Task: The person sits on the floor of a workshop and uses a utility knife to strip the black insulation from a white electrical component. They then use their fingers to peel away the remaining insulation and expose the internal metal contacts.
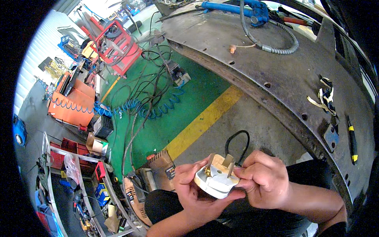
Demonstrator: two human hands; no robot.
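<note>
A white electrical plug (pixel 216 179) with brass pins pointing up sits between both hands, low in the middle of the view. My left hand (pixel 193 191) cups it from below and the left. My right hand (pixel 263 179) grips its right side with closed fingers. A black cable (pixel 236 138) loops up behind the plug over the grey floor.
A large grey metal workbench (pixel 284 71) curves across the upper right, bearing a blue hydraulic tool (pixel 241 8) with a grey hose, a yellow-and-black screwdriver (pixel 351 140) and tape scraps. A yellow floor stripe (pixel 201 122), coiled blue air hose (pixel 130 107), red cart (pixel 118 43) and cluttered shelves lie left.
</note>
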